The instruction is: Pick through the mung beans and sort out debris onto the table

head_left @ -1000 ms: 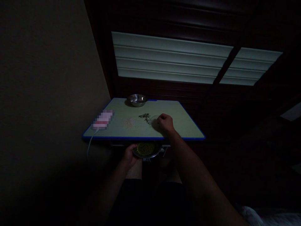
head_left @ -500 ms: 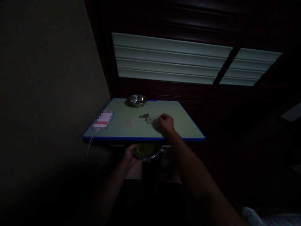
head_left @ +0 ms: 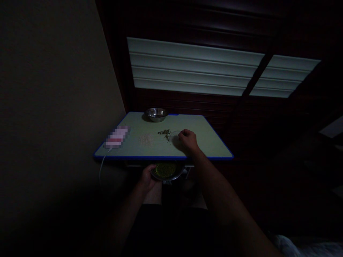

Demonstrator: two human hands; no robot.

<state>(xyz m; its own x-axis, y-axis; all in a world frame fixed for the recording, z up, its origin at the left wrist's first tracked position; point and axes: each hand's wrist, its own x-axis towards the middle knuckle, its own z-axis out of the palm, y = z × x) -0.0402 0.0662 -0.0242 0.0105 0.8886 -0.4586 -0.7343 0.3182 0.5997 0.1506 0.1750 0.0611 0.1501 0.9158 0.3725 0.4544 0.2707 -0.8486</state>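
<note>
Dim light is covering the table (head_left: 207,142); below its near edge, the left hand (head_left: 148,175) is gripping a metal bowl (head_left: 174,178) containing green grains (head_left: 165,170). Over the tabletop, the right hand (head_left: 188,139) is keeping its fingers narrowly bunched at a clear dish (head_left: 173,136), whether holding it I cannot tell. Dark bits (head_left: 164,132) are lying beside.

There are two round silvery metal bowls (head_left: 158,120) (head_left: 175,177) and two loose grainy heaps (head_left: 164,132) (head_left: 146,140). One thin white cable (head_left: 101,167) shows.
</note>
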